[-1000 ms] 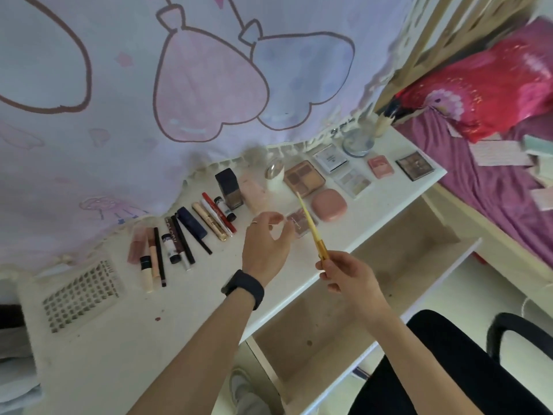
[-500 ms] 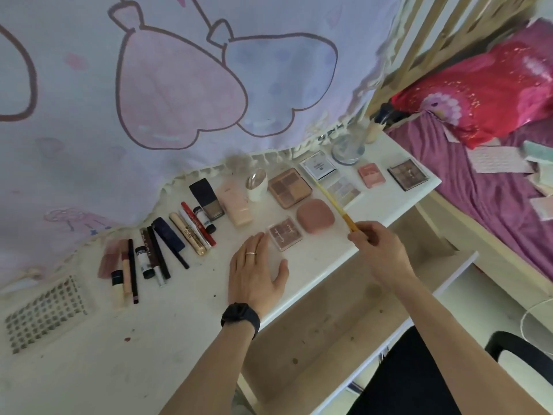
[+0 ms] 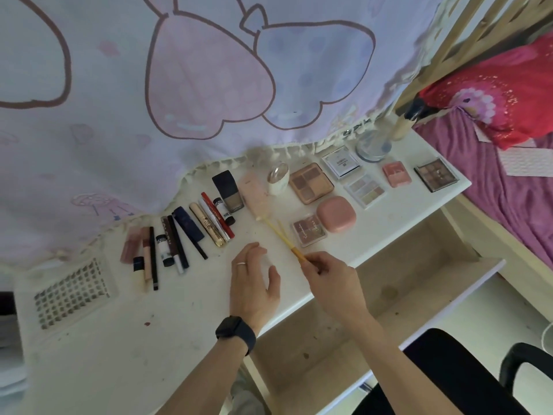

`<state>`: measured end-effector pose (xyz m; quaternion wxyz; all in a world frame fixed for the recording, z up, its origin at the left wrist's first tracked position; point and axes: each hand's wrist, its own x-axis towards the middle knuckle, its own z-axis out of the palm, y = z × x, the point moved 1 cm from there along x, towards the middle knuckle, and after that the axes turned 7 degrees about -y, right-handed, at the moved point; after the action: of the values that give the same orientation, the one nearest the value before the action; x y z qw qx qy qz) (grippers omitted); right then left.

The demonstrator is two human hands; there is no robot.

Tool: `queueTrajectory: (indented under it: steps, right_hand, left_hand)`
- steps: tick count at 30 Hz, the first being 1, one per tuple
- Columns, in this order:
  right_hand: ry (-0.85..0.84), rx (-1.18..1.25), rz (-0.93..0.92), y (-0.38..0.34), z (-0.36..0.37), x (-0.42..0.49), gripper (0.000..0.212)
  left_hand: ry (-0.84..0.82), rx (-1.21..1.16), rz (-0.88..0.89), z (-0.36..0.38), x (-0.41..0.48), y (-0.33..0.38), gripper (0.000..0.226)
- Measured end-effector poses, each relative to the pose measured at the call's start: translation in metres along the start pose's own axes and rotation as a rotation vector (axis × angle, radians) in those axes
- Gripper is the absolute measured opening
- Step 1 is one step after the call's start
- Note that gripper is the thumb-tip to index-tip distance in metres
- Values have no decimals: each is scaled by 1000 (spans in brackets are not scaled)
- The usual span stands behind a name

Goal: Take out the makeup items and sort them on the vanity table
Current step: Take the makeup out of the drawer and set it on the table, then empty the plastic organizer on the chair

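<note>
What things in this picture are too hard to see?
Head view: yellow brush tip, doubled by motion blur.
Head view: writing on tubes, too small.
Head view: drawer floor, partly behind the right hand and forearm.
Head view: black chair arm, cut by right edge.

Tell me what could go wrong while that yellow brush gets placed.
The right hand pinches the yellow brush by its end, so it may slip toward the open drawer. Its tip sits near the small white jar and pink tube; a sweep could knock them out of line.
</note>
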<state>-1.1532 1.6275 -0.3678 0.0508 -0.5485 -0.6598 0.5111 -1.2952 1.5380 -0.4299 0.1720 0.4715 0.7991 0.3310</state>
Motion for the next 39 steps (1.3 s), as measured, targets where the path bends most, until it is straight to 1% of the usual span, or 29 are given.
queueTrajectory:
  steps: [2, 4, 6, 8, 11, 14, 16, 19, 21, 23, 25, 27, 29, 32, 33, 34, 35, 37, 39]
  right_hand:
    - [70, -53, -3, 2, 6, -3, 15]
    - [129, -106, -27, 5, 9, -5, 17]
    - [152, -189, -81, 10, 12, -7, 21]
    - [150, -280, -121, 13, 16, -7, 27]
    - [150, -357, -143, 15, 20, -4, 29]
    - [195, -352, -158, 14, 20, -2, 32]
    - [192, -373, -170, 13, 21, -3, 34]
    - [190, -487, -198, 15, 25, -5, 34]
    - [200, -527, -204, 14, 27, -4, 32]
    - [202, -529, -213, 10, 28, -3, 30]
    - [210, -512, -221, 10, 30, -3, 31]
    - [235, -481, -226, 13, 30, -11, 36]
    - [267, -444, -218, 23, 30, -23, 38]
    - [223, -529, -267, 30, 32, -59, 36]
    - [224, -528, -318, 32, 32, -74, 32]
    - [251, -477, -351, 28, 31, -93, 23]
    - [293, -420, -376, 24, 29, -112, 21]
    - [301, -339, -384, 15, 26, -150, 30]
    - [261, -352, -366, 12, 24, -183, 32]
  left_hand:
    - [-64, 112, 62, -2, -3, -2, 44]
    - [-119, 249, 57, -2, -1, -2, 48]
    - [-136, 355, 46, 1, -1, -1, 48]
    - [-130, 386, 46, 3, 0, 0, 46]
    - [-106, 351, 44, 2, -1, 0, 47]
    - [-85, 285, 27, 1, -2, 0, 51]
    - [-88, 284, 30, 1, -2, 1, 48]
    - [-75, 220, 37, -3, -2, 4, 39]
    - [-23, 265, 17, -16, 0, 0, 44]
    - [26, 344, -48, -38, 3, -12, 51]
    - [51, 394, -124, -61, 3, -29, 55]
    - [54, 414, -158, -80, -8, -43, 54]
    - [29, 402, -171, -95, -27, -48, 53]
    - [-36, 318, -192, -115, -56, -43, 56]
    - [-64, 293, -202, -120, -63, -38, 56]
    - [-89, 271, -215, -125, -69, -32, 56]
    - [-111, 248, -232, -131, -74, -24, 56]
    - [-150, 195, -259, -141, -82, -6, 55]
    - [-206, 161, -239, -150, -90, 14, 55]
